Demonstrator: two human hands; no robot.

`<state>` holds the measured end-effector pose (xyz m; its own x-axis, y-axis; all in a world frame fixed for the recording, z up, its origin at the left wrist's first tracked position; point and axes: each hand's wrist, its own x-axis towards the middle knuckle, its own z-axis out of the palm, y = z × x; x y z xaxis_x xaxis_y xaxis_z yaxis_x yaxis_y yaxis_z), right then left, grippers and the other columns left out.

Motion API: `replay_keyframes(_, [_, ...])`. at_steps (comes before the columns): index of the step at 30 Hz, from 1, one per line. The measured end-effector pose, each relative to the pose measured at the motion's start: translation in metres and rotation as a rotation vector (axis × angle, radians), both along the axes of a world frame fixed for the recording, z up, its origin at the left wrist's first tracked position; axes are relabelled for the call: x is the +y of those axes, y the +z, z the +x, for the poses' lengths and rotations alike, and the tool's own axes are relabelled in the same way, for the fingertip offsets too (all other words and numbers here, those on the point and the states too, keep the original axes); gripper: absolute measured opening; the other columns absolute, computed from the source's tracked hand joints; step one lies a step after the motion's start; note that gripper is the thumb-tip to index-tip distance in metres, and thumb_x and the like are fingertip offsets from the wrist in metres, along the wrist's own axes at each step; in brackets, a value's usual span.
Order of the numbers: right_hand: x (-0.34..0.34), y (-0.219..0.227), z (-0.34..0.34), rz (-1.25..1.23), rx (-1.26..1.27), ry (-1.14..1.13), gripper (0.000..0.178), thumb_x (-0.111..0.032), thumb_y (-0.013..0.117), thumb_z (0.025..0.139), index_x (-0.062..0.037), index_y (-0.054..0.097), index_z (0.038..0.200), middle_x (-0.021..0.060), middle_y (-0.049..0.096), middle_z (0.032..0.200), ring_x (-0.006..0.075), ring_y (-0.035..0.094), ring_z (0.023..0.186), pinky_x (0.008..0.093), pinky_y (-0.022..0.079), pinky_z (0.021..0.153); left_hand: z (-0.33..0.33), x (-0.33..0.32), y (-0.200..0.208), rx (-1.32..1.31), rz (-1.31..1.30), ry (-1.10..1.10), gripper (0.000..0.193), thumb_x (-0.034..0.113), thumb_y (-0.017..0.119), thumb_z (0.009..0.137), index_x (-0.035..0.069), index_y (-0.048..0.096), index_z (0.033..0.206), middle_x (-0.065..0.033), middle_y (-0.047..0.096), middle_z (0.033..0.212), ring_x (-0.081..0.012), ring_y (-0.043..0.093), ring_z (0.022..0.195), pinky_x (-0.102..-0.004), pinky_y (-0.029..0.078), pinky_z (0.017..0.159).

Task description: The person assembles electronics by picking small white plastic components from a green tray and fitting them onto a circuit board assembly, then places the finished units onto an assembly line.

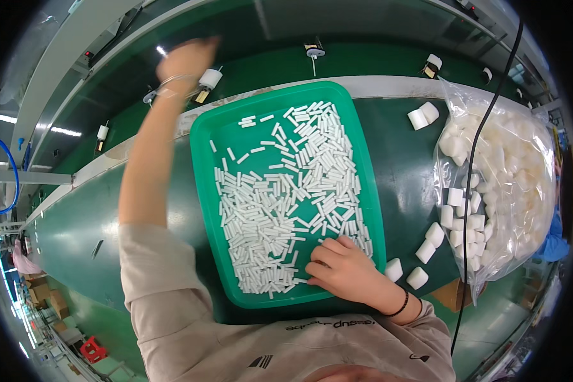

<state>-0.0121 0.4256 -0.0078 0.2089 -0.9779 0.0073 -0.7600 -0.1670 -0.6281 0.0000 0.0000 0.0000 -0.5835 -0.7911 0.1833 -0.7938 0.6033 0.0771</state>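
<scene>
A green rectangular tray (204,191) lies before me, with many short white sticks (261,235) loosely heaped in it. My right hand (347,270) rests at the tray's lower right, fingers bent down among the sticks; whatever they pinch is hidden beneath them. Stretched out to the far left, my left hand (188,58) is over the dark green belt (261,60) beyond the table edge. Motion smears its fingers, so their grip does not show. Close to that wrist stands a small assembly with a white cylinder (211,78) and a yellowish block.
At the right, a clear plastic bag (509,184) holds many white cotton-like cylinders. Several loose white cylinders (423,116) lie between bag and tray. A black cable (474,159) hangs across the bag. More small assemblies (314,49) stand along the belt.
</scene>
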Motion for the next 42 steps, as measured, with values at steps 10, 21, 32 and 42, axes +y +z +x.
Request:
replay_keyframes(10, [0.006,0.007,0.002,-0.088,0.246,-0.063,0.015,-0.013,0.056,0.068,-0.0064,0.056,0.082,0.0031,0.049,0.087,0.0173,0.046,0.085,0.029,0.035,0.071,-0.147,0.115,-0.027,0.015,0.181,-0.142,0.034,0.043,0.063,0.069,0.014,0.066,0.088,-0.0109,0.064,0.09,-0.0278,0.061,0.085,-0.0354,0.048,0.075])
replay_keyframes(21, [-0.003,-0.011,-0.004,-0.28,-0.027,-0.13,0.015,-0.013,0.062,0.068,-0.0086,0.055,0.08,0.0043,0.051,0.077,0.0205,0.049,0.08,0.0322,0.038,0.066,-0.143,0.156,-0.013,0.063,-0.066,-0.339,0.044,0.048,0.055,0.075,0.007,0.06,0.093,-0.0093,0.06,0.096,-0.0279,0.054,0.094,-0.0392,0.046,0.077])
replay_keyframes(32, [0.006,-0.001,0.0,-0.441,-0.52,-0.457,0.013,-0.007,0.067,0.071,-0.0037,0.063,0.082,0.01,0.061,0.074,0.0209,0.058,0.063,0.0286,0.046,0.056,-0.141,0.179,0.008,0.55,0.578,-0.547,0.034,0.025,0.069,0.07,0.006,0.056,0.093,-0.0111,0.062,0.085,-0.0226,0.061,0.073,-0.0313,0.048,0.065])
replay_keyframes(42, [0.008,-0.004,-0.013,-0.305,-1.081,-0.691,0.013,0.0,0.062,0.076,0.0022,0.061,0.089,0.0074,0.062,0.083,0.0103,0.057,0.072,0.0215,0.046,0.064,0.11,0.274,0.041,1.207,1.656,-0.26,0.033,0.01,0.06,0.078,0.003,0.045,0.106,-0.0082,0.052,0.102,-0.0154,0.057,0.076,-0.0249,0.049,0.055])
